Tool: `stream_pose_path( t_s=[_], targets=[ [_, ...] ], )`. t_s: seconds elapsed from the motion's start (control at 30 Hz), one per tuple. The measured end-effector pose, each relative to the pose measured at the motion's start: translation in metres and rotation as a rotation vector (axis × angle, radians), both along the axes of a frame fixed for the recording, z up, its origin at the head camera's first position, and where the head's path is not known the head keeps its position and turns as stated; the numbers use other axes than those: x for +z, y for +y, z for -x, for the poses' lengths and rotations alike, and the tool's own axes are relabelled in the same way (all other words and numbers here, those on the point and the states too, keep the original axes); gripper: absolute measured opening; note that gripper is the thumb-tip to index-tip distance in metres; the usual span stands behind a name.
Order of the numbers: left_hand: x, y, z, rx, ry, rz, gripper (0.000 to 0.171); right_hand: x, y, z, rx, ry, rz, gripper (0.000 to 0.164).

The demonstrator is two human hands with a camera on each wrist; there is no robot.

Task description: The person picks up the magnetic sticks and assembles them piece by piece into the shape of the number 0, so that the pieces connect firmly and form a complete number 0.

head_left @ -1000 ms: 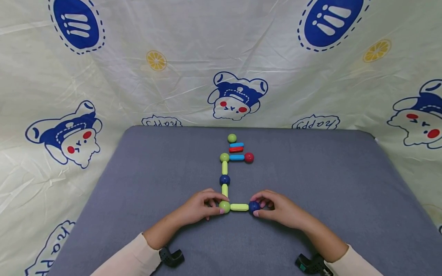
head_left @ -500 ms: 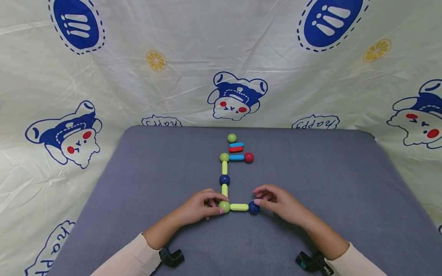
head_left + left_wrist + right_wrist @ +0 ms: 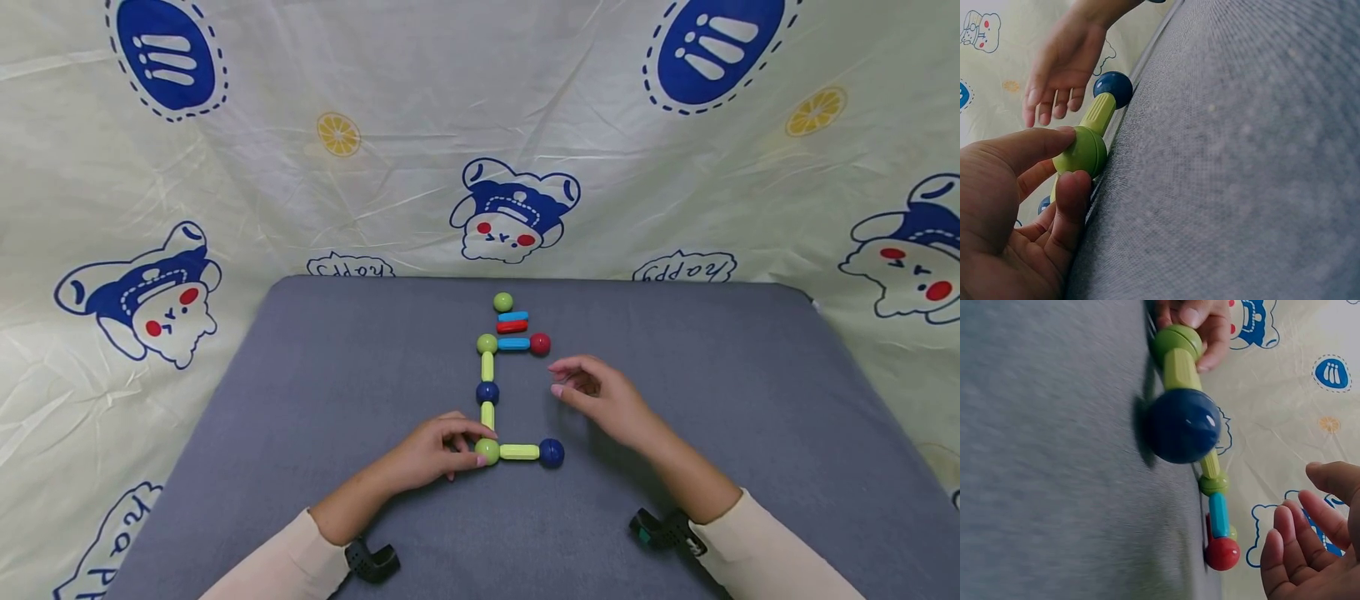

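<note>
My left hand (image 3: 442,446) pinches the green ball (image 3: 1082,153) at the near corner of a ball-and-rod chain lying on the table. From that ball a yellow-green rod (image 3: 519,452) runs right to a dark blue ball (image 3: 552,453). Other yellow-green rods lead away through a second blue ball (image 3: 487,392) to a far green ball (image 3: 487,344). There a light blue rod (image 3: 513,343) joins a red ball (image 3: 540,344). Holding nothing, my right hand (image 3: 603,396) hovers right of the chain, between the red ball and the near blue ball, fingers loosely bent.
Beyond the chain lie a loose red rod (image 3: 512,327), a light blue rod (image 3: 513,317) and a green ball (image 3: 503,302). The grey cloth-covered table (image 3: 360,333) ends at a printed curtain (image 3: 405,208). Each wrist wears a black device (image 3: 660,531).
My right hand has let go of the near blue ball and moved away from me, toward the red ball. The left hand keeps its pinch on the green corner ball.
</note>
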State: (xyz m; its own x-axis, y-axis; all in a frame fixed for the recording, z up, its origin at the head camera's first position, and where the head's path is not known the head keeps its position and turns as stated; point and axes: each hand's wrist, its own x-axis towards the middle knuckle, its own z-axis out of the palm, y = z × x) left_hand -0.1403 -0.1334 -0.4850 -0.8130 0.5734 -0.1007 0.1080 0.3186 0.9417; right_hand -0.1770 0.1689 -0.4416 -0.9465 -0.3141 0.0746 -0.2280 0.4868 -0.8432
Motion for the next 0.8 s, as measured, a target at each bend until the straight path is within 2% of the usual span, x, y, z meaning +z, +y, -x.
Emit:
stream_pose_path(
  t_s=[0.2,0.5,0.8],
  targets=[
    [0.001,0.0,0.0,-0.001,0.002,0.002,0.032,0.004,-0.007,0.021,-0.047,0.013,0.015,0.036],
    [0.002,0.0,0.0,0.003,-0.002,0.007,0.032,0.002,-0.016,0.053,-0.106,-0.024,0.012,0.036],
    [0.0,0.0,0.0,0.003,-0.008,0.012,0.031,-0.003,-0.02,0.079,-0.122,-0.01,0.002,0.035]
  ],
)
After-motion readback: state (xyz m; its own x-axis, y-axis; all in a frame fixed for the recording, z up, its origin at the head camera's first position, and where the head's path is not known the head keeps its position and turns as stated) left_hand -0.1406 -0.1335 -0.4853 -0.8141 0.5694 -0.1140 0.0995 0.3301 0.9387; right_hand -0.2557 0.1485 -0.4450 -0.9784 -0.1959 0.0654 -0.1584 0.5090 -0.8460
